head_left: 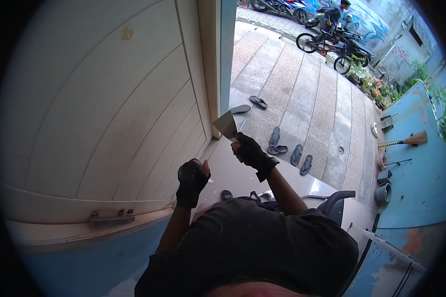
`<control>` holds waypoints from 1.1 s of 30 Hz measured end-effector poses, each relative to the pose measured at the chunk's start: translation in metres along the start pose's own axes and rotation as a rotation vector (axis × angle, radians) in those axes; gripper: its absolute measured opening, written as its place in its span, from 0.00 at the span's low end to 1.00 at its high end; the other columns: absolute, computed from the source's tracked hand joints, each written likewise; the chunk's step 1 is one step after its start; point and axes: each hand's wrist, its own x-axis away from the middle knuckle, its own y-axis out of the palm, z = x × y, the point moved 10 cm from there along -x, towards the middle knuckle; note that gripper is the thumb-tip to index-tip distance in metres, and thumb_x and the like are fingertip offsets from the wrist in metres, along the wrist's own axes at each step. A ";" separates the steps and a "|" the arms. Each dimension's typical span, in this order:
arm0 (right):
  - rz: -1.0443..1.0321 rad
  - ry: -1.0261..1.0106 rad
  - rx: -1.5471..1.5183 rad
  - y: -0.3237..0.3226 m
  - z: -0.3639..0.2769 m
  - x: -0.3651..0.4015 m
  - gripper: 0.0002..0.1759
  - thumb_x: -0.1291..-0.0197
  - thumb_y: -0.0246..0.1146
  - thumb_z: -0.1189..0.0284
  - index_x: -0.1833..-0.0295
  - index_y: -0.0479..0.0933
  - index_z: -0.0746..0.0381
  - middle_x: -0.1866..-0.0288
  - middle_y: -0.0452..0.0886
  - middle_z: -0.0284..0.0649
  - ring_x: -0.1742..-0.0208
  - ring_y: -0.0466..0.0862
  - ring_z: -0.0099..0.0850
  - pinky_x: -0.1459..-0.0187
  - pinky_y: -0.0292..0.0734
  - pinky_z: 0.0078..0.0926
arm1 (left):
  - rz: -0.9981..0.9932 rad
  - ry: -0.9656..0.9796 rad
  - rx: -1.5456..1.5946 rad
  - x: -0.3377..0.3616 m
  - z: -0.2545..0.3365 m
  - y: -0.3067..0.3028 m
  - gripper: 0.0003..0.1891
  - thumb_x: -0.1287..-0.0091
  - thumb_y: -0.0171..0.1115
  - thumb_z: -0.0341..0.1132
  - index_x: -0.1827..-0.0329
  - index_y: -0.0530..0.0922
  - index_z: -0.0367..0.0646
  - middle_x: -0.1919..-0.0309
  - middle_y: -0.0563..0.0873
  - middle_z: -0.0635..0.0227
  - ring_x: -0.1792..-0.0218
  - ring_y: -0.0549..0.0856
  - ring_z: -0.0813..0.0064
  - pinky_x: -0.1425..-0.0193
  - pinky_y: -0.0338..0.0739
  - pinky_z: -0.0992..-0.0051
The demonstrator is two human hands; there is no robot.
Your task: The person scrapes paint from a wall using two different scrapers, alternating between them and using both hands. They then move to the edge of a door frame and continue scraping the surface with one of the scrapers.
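Observation:
My right hand [250, 152], in a black fingerless glove, is closed round the handle of a scraper with a wide flat metal blade [226, 125]. The blade points up and left, near the foot of the door frame [214, 74]. My left hand [193, 179], gloved the same way, is held up beside the cream panelled door [109, 99]. Its fingers are curled and the thumb points up; what they hold, if anything, is hidden. A metal handle [113, 218] sits on the door at the lower left.
Several sandals [296, 155] lie on the striped paving [312, 109] past the doorway. A broom [414, 139] and buckets [382, 192] stand along the blue wall [421, 173] at right. Beyond, a person [333, 19] is at a bicycle [327, 49] near parked motorcycles [282, 7].

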 end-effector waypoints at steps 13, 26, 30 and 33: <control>0.103 0.182 -0.094 0.033 0.037 0.020 0.13 0.31 0.62 0.63 0.65 0.70 0.59 0.79 0.71 0.29 0.82 0.71 0.20 0.81 0.66 0.21 | -0.114 0.153 0.154 -0.013 -0.026 0.020 0.14 0.39 0.70 0.36 0.72 0.69 0.47 0.78 0.73 0.69 0.77 0.78 0.66 0.73 0.73 0.66; 0.197 0.166 -0.240 0.071 0.043 0.036 0.13 0.31 0.61 0.61 0.65 0.71 0.55 0.81 0.69 0.26 0.84 0.68 0.16 0.84 0.60 0.17 | -0.157 0.345 0.183 -0.003 -0.032 0.005 0.18 0.40 0.73 0.46 0.69 0.70 0.48 0.76 0.73 0.70 0.77 0.77 0.65 0.72 0.74 0.66; 0.231 0.112 -0.232 0.074 0.033 0.039 0.12 0.30 0.61 0.60 0.64 0.71 0.54 0.80 0.70 0.26 0.83 0.69 0.16 0.84 0.59 0.16 | -0.212 0.353 0.296 0.002 -0.044 0.007 0.18 0.39 0.72 0.47 0.68 0.70 0.48 0.74 0.75 0.69 0.75 0.79 0.64 0.71 0.74 0.65; 0.241 0.155 -0.195 0.071 0.032 0.040 0.13 0.31 0.61 0.61 0.62 0.71 0.59 0.77 0.73 0.31 0.80 0.72 0.19 0.80 0.67 0.21 | -0.277 0.197 0.721 -0.003 -0.058 0.010 0.19 0.37 0.70 0.49 0.67 0.71 0.47 0.75 0.77 0.69 0.74 0.81 0.64 0.70 0.75 0.63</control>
